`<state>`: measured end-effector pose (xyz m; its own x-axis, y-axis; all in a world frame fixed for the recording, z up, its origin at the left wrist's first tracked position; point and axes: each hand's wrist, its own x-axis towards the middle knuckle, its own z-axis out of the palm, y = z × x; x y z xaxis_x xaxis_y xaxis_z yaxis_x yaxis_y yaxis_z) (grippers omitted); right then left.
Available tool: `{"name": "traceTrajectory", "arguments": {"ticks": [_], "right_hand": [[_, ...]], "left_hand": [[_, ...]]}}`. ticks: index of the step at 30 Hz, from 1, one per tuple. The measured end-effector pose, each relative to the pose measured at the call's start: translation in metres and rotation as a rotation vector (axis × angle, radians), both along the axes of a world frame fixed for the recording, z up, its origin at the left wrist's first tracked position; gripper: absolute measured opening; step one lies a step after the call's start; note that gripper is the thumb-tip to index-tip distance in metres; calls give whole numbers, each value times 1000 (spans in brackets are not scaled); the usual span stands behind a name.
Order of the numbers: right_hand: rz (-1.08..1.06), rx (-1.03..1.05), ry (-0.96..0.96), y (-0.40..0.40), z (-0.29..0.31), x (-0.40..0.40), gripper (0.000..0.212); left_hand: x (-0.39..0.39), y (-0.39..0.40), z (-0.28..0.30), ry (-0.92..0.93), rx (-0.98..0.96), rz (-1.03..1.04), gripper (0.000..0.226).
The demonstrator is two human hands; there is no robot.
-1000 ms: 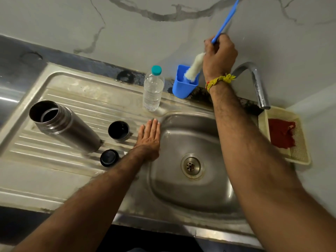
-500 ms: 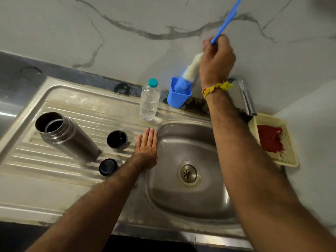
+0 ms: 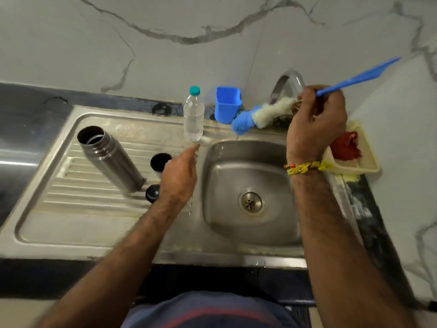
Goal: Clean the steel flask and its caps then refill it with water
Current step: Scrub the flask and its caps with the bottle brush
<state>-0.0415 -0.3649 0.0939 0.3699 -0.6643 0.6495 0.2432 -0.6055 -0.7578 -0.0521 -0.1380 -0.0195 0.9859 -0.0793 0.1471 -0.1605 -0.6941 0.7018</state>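
Observation:
The steel flask (image 3: 111, 158) stands uncapped on the ribbed drainboard at the left. Two black caps sit to its right: one (image 3: 159, 161) farther back, one (image 3: 152, 193) nearer, both partly hidden by my left hand (image 3: 178, 177). That hand hovers over the drainboard's right edge with fingers straight, holding nothing. My right hand (image 3: 315, 124) grips the blue handle of a bottle brush (image 3: 260, 116). Its white and blue head points left above the back rim of the sink basin (image 3: 236, 223). A clear water bottle (image 3: 194, 116) with a teal cap stands behind the left hand.
A blue plastic holder (image 3: 227, 104) stands at the back rim beside the bottle. The tap (image 3: 287, 79) arches behind my right hand. A cream basket (image 3: 364, 162) with a red cloth (image 3: 345, 145) sits at the right. The marble wall rises behind.
My right hand has lifted the brush out of the blue holder and swung it right and down, over the sink's back rim. My left hand has risen off the drainboard.

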Motion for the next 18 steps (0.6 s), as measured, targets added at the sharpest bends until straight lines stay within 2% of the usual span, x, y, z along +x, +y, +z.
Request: {"name": "traceTrajectory", "arguments": {"ticks": [3,6,7,10,14,16,18], "right_hand": [[-1,80,71,8,-30,-29,17],[-15,149,129,17,-55,-53,17],[-23,171,145,21,-60,-59,17],[-30,279,177,30,-72,-71,17],[7,454,211,42,-77,-77,5],[15,503,218,46,-79,-78,10],[16,542,214,49,-79,-81,14]], "left_hand": [[-32,22,9,-119,-278,158,27],[-62,39,6,-170,-513,443,13],[-70,46,5,-182,-522,547,17],[-75,66,-1,-160,-560,739,56],[-49,84,0,-102,-500,761,107],[-31,91,3,-63,-508,694,112],[-18,98,3,-72,-530,641,103]]}}
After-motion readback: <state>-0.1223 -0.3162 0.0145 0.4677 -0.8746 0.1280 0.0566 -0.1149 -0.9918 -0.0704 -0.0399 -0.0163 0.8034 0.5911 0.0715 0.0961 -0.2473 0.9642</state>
